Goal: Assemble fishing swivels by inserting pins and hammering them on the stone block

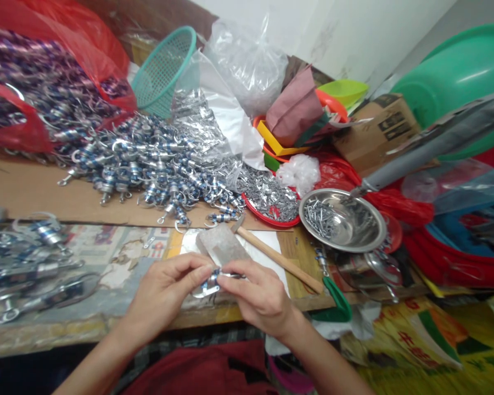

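Observation:
Between my two hands, over the bench's front edge, is a small blue and silver metal hook piece (209,286). My left hand (167,285) pinches its left end with thumb and forefinger. The fingers of my right hand (258,293) close on its right end and cover part of it. Just beyond lies a grey metal block (222,244) on a white sheet. A hammer (278,258) with a wooden handle rests to the block's right. Past the block spreads a large heap of similar blue and silver hook pieces (148,159).
More hook pieces (37,263) lie at left. A red tray (271,220) of small metal parts and a steel bowl (342,219) of pins stand behind right. A grey tube-like arm (428,145) slants over the bowl. At the back are a green basket (164,71) and a cardboard box (379,131).

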The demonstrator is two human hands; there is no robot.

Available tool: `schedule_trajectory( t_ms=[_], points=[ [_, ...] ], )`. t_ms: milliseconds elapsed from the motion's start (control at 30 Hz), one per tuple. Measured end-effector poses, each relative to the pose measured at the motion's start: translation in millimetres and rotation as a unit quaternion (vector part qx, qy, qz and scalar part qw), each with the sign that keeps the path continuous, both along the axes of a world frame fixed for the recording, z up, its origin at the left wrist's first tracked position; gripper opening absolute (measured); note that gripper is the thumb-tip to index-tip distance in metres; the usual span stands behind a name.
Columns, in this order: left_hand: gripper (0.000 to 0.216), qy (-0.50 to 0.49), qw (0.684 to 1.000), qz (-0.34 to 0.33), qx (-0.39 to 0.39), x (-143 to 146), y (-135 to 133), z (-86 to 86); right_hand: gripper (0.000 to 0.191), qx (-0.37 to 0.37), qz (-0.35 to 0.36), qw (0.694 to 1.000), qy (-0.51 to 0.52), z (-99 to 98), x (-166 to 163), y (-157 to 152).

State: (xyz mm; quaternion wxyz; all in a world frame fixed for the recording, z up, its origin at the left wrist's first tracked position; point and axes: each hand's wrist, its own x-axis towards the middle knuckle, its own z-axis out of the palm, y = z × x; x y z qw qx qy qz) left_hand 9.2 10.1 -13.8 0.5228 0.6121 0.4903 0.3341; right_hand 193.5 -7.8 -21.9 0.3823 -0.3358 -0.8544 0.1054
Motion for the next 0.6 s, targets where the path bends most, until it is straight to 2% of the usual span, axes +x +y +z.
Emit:
schedule_trajectory(
  t_ms=[133,233,300,367,467,533,567,600],
  points=[
    [0.019,-0.03,0.996,0.079,0.003,8,-9,-5.9,0.027,-0.04,-0.002,0.998,0.048,2.1,-2,2],
    [0.02,-0.057,0.991,0.117,-0.026,12,-12,-11.0,0.024,-0.063,-0.006,0.995,0.082,2.2,-4,4],
    [0.022,-0.102,0.986,0.114,-0.063,14,-12,-13.5,0.019,-0.08,-0.022,0.99,0.113,2.1,-6,4],
    [0.037,-0.16,0.978,0.096,-0.095,14,-12,-14.6,0.014,-0.117,-0.044,0.983,0.138,3.1,-6,4],
    [0.052,-0.208,0.967,0.078,-0.129,14,-9,-13.3,0.009,-0.188,-0.053,0.974,0.115,7.3,3,15],
    [0.052,-0.21,0.963,0.066,-0.153,11,-6,-11.0,0.013,-0.188,-0.119,0.974,0.045,10.5,18,34],
    [0.054,-0.207,0.962,0.058,-0.166,10,-5,-9.6,0.016,-0.169,-0.18,0.969,-0.002,11.5,28,47],
    [0.056,-0.203,0.961,0.047,-0.18,8,-3,-8.4,0.02,-0.151,-0.274,0.948,-0.064,11.7,39,61]
  ],
)
